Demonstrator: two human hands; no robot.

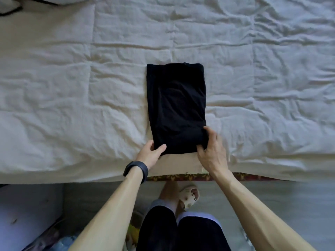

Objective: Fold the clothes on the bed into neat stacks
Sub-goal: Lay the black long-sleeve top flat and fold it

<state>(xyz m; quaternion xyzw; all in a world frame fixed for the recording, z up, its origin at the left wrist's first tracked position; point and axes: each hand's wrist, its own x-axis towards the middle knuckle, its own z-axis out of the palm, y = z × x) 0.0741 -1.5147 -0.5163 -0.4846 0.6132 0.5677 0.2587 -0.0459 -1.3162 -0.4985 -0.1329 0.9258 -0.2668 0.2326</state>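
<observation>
A black garment lies folded into a long narrow rectangle on the white quilted bed, its near end close to the bed's front edge. My left hand pinches the near left corner of the garment, thumb on top. My right hand grips the near right corner, where the cloth bunches a little under the fingers. A dark band sits on my left wrist.
Another dark item shows at the bed's far left corner. Below the bed edge are the floor, my legs in dark trousers and a light slipper. Pale objects and clutter stand at the lower left.
</observation>
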